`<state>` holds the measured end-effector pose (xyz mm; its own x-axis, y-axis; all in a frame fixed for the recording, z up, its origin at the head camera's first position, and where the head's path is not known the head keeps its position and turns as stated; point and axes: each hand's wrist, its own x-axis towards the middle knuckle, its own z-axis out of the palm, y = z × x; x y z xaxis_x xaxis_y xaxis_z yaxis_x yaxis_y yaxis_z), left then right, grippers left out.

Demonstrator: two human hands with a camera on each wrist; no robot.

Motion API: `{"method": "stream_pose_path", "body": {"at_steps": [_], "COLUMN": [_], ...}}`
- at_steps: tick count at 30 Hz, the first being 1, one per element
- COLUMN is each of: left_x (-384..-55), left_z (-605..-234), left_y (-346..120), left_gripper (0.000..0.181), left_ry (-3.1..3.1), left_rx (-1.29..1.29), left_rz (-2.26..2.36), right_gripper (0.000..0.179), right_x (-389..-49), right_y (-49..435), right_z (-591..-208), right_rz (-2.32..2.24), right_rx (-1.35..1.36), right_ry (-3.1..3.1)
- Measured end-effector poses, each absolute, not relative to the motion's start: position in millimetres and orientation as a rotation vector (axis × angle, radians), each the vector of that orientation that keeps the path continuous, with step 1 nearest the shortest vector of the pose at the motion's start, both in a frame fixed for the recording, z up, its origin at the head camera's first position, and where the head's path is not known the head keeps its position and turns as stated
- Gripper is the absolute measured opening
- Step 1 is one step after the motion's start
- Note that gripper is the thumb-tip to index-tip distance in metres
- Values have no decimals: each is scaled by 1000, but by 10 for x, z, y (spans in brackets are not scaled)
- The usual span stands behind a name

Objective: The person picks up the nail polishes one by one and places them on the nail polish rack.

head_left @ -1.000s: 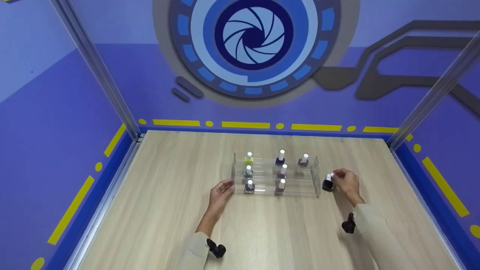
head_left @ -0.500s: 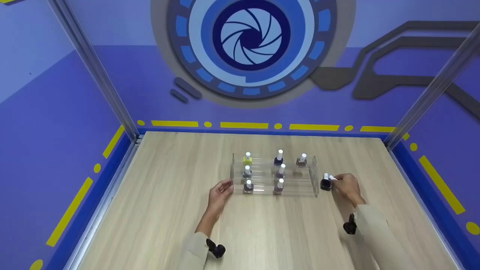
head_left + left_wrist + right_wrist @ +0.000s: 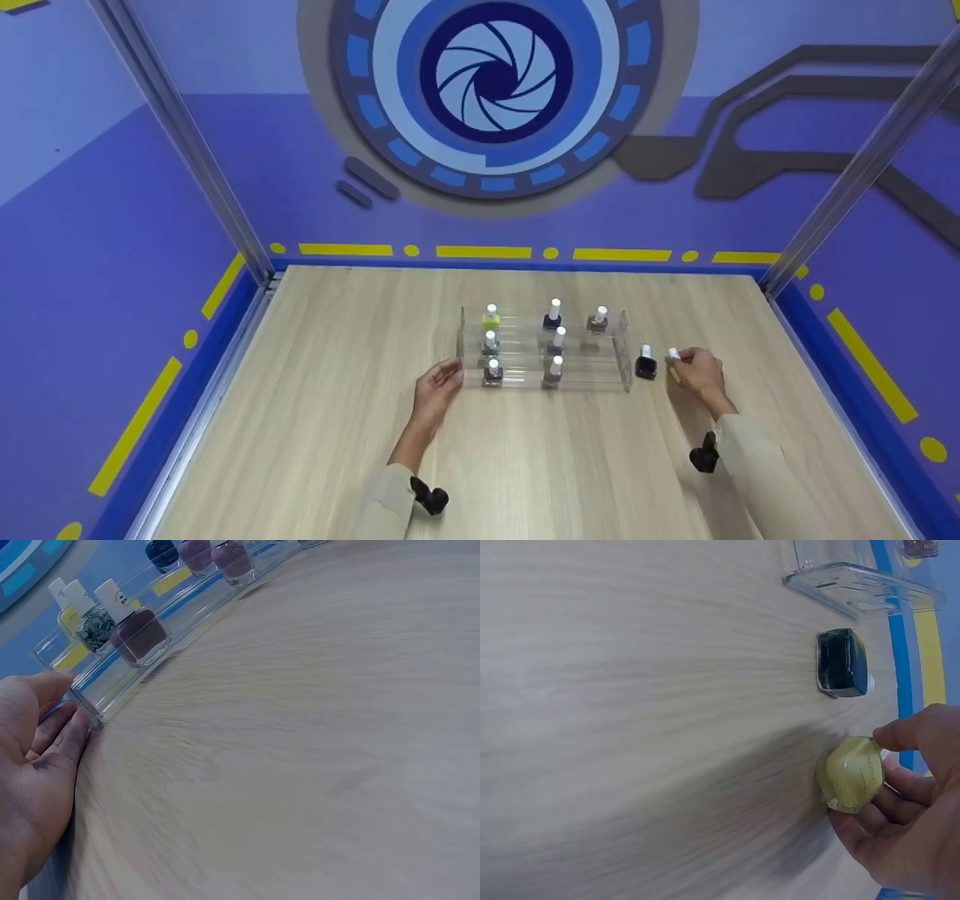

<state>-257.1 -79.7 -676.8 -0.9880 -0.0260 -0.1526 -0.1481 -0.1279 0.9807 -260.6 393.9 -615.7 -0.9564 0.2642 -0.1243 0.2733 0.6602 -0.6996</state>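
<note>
A clear acrylic rack with several white-capped nail polish bottles on its three tiers stands on the table. My left hand touches the rack's left end panel; in the left wrist view its fingers lie along the panel's outer side, the thumb at its edge. My right hand pinches a yellow nail polish bottle by its white cap, with the bottle tilted. Left of that hand, between it and the rack, a black nail polish bottle stands on the table; it shows dark in the right wrist view.
The wood-patterned table has blue-purple printed walls at the back and sides. Metal posts rise at the back corners. A yellow bottle stands on the rack's top tier at left.
My right hand has moved slightly right, carrying the yellow nail polish bottle away from the black one. My left hand has stayed at the rack's end. The head view has shifted slightly.
</note>
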Motion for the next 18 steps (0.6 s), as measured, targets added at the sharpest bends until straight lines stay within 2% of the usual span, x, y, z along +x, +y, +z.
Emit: {"method": "stream_pose_path", "body": {"at_steps": [10,18], "left_x": [-2572,-2552], "left_z": [-6776,-6785], "left_y": [-788,-801], "left_gripper": [42,42], "left_ry": [2005,2053], "left_rx": [-172,-146], "left_rz": [2301,2273], "right_gripper": [35,33], "right_x": [-2522,-2485], "right_y": [4013,3919], "right_z": [-6124,-5953], "right_rz": [-1207,-1281], "right_rx": [449,384], "right_ry": [2923,2982]}}
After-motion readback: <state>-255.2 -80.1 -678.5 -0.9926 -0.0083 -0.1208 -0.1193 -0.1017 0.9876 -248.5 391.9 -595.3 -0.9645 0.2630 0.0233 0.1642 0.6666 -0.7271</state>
